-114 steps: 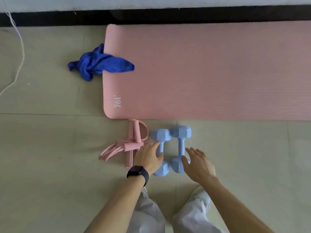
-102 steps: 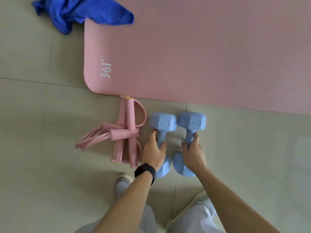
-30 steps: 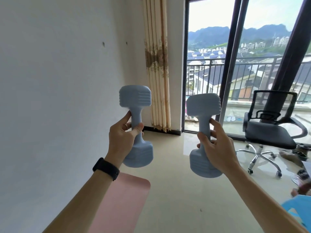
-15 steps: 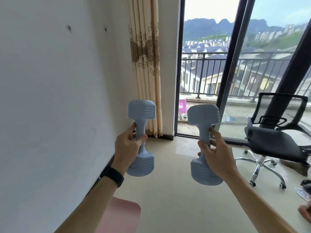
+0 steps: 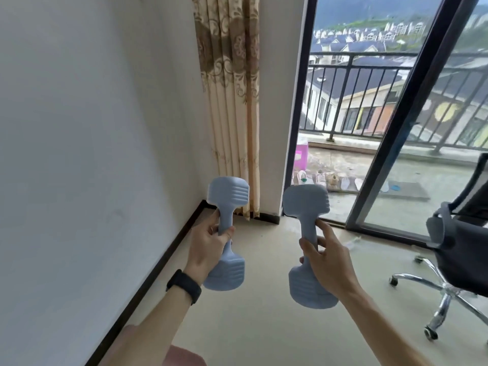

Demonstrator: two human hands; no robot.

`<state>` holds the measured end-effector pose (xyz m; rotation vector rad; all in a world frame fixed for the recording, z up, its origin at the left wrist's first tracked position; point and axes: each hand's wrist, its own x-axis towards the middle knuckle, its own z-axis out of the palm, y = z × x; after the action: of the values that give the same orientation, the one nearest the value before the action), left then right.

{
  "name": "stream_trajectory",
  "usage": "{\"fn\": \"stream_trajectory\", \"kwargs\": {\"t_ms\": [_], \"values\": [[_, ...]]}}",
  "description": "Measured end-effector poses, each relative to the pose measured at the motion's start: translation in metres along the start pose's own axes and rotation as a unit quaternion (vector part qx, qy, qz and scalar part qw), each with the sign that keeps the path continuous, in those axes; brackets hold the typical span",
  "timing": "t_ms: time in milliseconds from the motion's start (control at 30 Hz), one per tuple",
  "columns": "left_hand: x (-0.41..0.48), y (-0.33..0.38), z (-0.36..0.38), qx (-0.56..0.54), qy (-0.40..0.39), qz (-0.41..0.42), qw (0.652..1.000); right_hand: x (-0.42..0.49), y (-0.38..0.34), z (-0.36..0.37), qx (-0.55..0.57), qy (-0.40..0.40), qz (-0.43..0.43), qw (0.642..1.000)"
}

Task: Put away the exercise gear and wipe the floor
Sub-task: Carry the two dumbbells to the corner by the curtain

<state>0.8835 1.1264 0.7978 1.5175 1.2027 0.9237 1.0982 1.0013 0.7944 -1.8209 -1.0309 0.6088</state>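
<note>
2 loads in the air, 1 per hand! The left hand point(image 5: 208, 244) has its fingers curled tight round the shaft of the left dumbbell point(image 5: 228, 192). The right hand point(image 5: 327, 260) grasps the shaft of the right dumbbell point(image 5: 306, 199). Both are upright and gripped mid-shaft, probably to balance the weight for carrying. Ahead is the corner by the curtain point(image 5: 229, 75), a likely storage spot. The pink mat point(image 5: 184, 357) lies on the floor point(image 5: 264, 318) below, and the office chair point(image 5: 459, 249) stands off right.
</note>
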Motion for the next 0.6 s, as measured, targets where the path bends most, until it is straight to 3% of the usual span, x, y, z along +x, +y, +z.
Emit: {"fn": "stream_trajectory", "kwargs": {"t_ms": [267,600], "values": [[0.166,-0.046,0.056,0.052,-0.026,-0.076,0.995,0.176,0.042,0.038,-0.016,-0.052,0.064,0.996],[0.398,-0.118,0.124,0.109,-0.092,-0.159,0.977,0.387,0.108,0.112,-0.025,-0.060,0.185,0.981]]}}
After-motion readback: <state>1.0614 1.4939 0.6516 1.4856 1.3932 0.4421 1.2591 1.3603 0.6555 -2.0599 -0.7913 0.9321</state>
